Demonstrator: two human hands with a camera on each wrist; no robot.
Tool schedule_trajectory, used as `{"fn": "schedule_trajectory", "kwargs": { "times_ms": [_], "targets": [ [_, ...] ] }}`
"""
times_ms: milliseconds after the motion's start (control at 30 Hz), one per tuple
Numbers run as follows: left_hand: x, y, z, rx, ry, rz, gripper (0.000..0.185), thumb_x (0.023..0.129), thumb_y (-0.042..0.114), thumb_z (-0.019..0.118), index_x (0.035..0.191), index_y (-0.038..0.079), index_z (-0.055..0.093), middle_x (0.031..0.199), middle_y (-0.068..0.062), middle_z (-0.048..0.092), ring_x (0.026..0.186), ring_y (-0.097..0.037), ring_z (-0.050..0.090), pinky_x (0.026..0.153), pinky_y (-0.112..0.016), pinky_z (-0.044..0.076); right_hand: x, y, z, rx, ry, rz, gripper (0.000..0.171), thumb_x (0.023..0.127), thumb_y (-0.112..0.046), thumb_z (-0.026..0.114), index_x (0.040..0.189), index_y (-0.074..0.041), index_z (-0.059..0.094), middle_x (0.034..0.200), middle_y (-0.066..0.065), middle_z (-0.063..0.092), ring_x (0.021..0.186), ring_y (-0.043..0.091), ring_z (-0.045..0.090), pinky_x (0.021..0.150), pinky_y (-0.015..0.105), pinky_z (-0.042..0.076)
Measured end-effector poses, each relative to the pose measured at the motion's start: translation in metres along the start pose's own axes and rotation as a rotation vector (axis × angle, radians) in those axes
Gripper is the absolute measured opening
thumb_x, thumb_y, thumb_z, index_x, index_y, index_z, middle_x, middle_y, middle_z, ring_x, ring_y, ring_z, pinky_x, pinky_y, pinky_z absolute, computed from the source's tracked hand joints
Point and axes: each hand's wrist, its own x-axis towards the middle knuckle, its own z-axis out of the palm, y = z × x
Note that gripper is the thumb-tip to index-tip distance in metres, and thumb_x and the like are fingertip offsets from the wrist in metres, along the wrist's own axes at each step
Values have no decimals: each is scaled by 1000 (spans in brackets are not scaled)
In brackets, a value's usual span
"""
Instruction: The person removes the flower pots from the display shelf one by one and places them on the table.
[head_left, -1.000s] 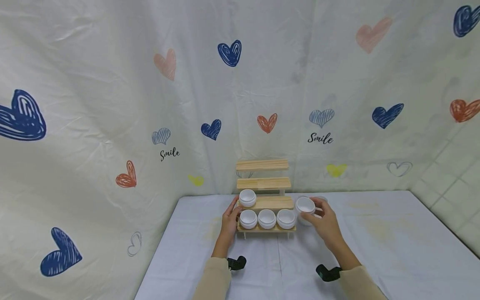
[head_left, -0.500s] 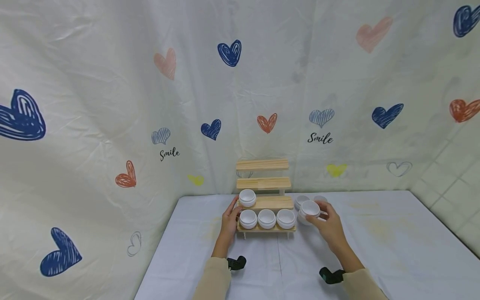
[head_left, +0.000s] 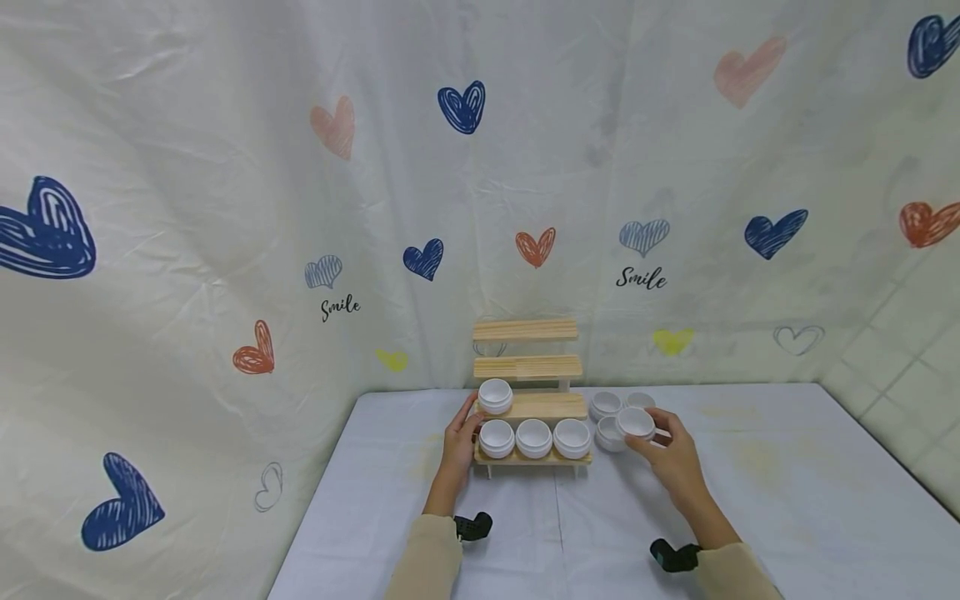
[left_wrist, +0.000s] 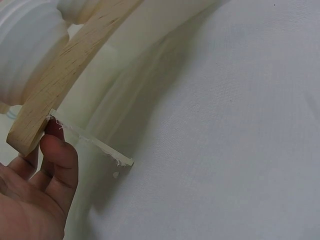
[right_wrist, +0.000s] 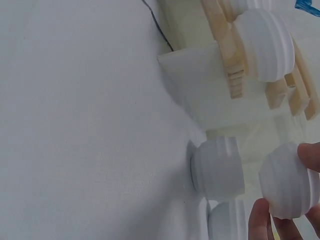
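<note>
Eight small white cups are counted in all. One of them, the held cup, is gripped by the curled fingers and thumb of the right hand and is raised off the white-covered table. Three table cups are set close together, just past the fingertips of the right hand and to their left; one is partly hidden by the held cup. Four more are borne by the stepped wooden rack between the hands. Four boards are counted there: three front-row cups are lined up on the lowest, and one upper cup is placed on the second, at the end nearest the left hand. The rack's end is grasped by the left hand, its fingers bent around the wood.

The held cup is matte white and round, with its open mouth turned up, ridged bands around its wall and a body narrowed towards the base. In the right wrist view, it is seen apart from the table cups.
</note>
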Motion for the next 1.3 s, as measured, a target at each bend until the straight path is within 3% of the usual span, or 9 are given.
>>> {"fn": "schedule_trajectory", "kwargs": {
  "times_ms": [300,633,967,1300],
  "targets": [
    [1,-1,0,-5,-4,-10,54,103,20,58,155,16,46,98,5,68,89,-9,58,81,-27,46,4,12,-6,2,26,8,71,92,-21,77,152,-8,40,146,18,46,128,31,50,77,9,43],
    [-1,0,0,11,-5,-12,54,103,21,57,156,16,45,107,5,67,92,-11,57,84,-29,45,4,17,-12,14,15,56,73,93,-20,76,154,-8,37,149,22,42,131,36,50,75,10,43],
    [-1,0,1,-1,5,-14,52,103,19,57,154,18,48,104,5,66,90,-11,56,81,-28,44,12,29,-13,-3,25,93,75,93,-22,75,155,-8,35,152,23,40,130,35,49,73,11,44],
    [1,0,-1,-3,-9,-17,52,103,20,57,155,19,47,104,6,66,90,-10,57,80,-26,44,17,34,-17,-30,8,77,77,92,-22,77,153,-3,35,149,26,40,126,36,49,72,13,45]
  ]
}}
